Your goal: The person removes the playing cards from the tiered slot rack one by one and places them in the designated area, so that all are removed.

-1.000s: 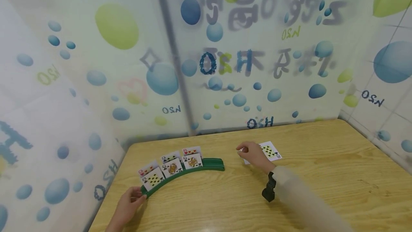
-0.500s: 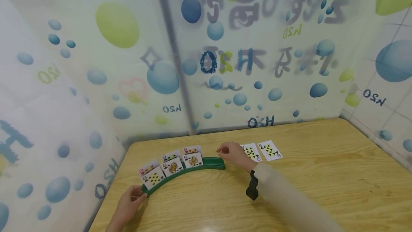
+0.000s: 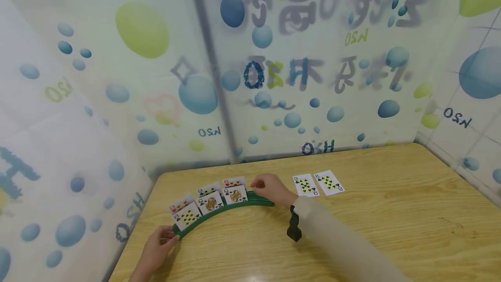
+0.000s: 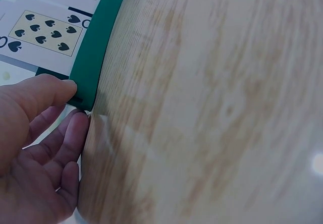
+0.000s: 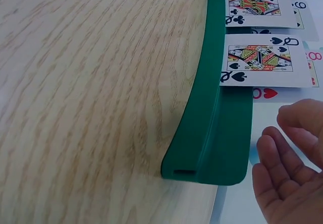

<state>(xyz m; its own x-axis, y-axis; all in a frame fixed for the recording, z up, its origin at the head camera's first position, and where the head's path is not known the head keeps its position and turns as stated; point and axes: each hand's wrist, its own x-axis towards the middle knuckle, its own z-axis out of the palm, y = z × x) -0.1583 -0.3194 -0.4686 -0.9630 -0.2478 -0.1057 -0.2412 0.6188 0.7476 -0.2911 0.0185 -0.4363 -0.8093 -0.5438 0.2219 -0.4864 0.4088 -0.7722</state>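
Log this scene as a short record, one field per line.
Surface: wooden table
Holder: green card holder, curved
Front row, left to right: spade card, queen of clubs, queen of spades
Back row: three cards, partly covered
Loose cards: nine and eight, face up, right of the holder
Left hand: pinches the holder's left end
Right hand: beside its right end, holding nothing

Curved green holder (image 5: pixel 212 118), 6 propped cards (image 3: pixel 210 203), 2 flat (image 3: pixel 305 185)
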